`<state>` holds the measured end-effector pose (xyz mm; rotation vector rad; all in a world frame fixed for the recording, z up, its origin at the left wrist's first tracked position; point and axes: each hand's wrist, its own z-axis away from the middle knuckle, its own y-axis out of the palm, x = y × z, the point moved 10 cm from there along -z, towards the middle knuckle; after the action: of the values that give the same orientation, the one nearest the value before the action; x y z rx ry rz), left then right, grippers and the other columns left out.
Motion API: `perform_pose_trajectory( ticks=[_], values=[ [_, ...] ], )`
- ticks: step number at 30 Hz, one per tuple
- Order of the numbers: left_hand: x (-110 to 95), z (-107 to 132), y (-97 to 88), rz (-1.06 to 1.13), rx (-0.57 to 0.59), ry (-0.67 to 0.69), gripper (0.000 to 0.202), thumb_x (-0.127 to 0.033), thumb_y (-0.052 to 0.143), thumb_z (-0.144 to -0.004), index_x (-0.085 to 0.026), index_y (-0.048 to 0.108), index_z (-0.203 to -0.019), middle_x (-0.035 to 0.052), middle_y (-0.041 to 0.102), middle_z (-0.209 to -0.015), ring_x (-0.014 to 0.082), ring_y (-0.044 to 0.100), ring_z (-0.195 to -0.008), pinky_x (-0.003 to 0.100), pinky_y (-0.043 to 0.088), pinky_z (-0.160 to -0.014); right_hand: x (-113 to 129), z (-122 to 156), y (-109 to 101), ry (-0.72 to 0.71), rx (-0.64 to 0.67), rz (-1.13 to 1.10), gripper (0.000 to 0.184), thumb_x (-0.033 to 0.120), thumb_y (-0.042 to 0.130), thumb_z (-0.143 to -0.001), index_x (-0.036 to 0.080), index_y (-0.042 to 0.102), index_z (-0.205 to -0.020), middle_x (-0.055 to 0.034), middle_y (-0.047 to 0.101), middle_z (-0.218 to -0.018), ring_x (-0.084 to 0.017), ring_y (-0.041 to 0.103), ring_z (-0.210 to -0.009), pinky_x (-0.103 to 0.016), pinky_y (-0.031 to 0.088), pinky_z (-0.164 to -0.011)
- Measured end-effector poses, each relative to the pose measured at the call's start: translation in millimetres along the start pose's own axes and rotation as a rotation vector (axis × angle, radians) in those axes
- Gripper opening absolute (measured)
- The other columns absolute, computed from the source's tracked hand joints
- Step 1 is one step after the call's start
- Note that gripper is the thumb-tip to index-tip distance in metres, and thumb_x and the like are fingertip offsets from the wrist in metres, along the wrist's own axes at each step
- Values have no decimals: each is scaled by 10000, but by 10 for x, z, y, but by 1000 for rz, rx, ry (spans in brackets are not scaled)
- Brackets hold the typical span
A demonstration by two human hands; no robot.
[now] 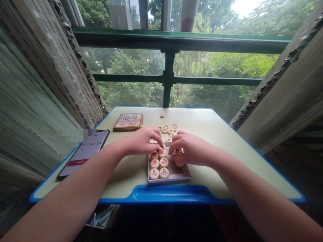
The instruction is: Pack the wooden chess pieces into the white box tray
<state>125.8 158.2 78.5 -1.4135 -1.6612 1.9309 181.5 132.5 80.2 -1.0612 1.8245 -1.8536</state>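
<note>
In front of me a shallow open box (169,181) holds round wooden Chinese chess pieces (164,163) with red characters, set in two columns along its left side. My left hand (145,141) is at the far left corner of the box, thumb and fingers closed around a pale Chinese chess piece (161,147) there. Over the box's right side, my right hand (189,148) curls its fingers around another Chinese chess piece (178,152). One more piece (179,164) shows just below those fingers. The fingertips partly hide both held pieces.
Several loose pieces (165,130) lie beyond the box, with a single piece (162,116) farther back. A decorated box lid (128,121) rests at the back left. A phone (85,151) displaying a timer lies at left on the blue-edged table (242,168).
</note>
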Motion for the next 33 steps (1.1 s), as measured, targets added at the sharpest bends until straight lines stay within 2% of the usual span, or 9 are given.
perform_pose_trajectory(
  ticks=[5,12,20,24,27,33],
  values=[
    [-7,-8,30,-2,23,-7,237,-132,521,-713,-180,725,-824,33,635,-853,137,572,-780,237,451,-745,63,-30,6,-33,-12,13,129,127,611,-680,185,725,-692,-26,611,-677,-133,493,-655,-271,387,-699],
    [-12,-13,1,-16,3,-10,226,-131,528,-710,-180,723,-814,31,635,-844,139,573,-777,238,446,-738,98,15,0,-78,73,-47,181,72,573,-684,179,713,-645,-20,612,-636,-138,501,-683,-269,390,-717],
    [-16,-1,-35,-23,-21,-11,233,-123,518,-712,-191,724,-799,23,628,-839,139,562,-787,240,434,-749,84,71,-46,-89,118,-135,160,108,591,-698,192,722,-735,-35,601,-743,-161,506,-777,-279,408,-746],
    [-3,-8,-34,-51,-29,-6,229,-136,520,-721,-190,721,-816,30,628,-847,149,557,-809,251,431,-757,79,30,-39,-81,56,-76,159,134,571,-730,177,721,-761,-50,611,-774,-161,497,-768,-309,397,-782],
    [8,-15,-25,-69,-28,-9,238,-133,517,-721,-184,714,-844,36,630,-858,154,558,-818,255,433,-754,138,16,-62,-134,-6,-17,170,179,552,-762,175,721,-742,-62,647,-822,-176,477,-799,-347,363,-832],
    [4,-21,-22,-73,-28,-12,308,-68,473,-693,-174,707,-863,39,635,-872,154,565,-816,265,446,-777,179,18,-33,-167,5,14,208,137,521,-731,185,702,-641,-30,694,-809,-195,431,-832,-369,317,-859]
  ],
)
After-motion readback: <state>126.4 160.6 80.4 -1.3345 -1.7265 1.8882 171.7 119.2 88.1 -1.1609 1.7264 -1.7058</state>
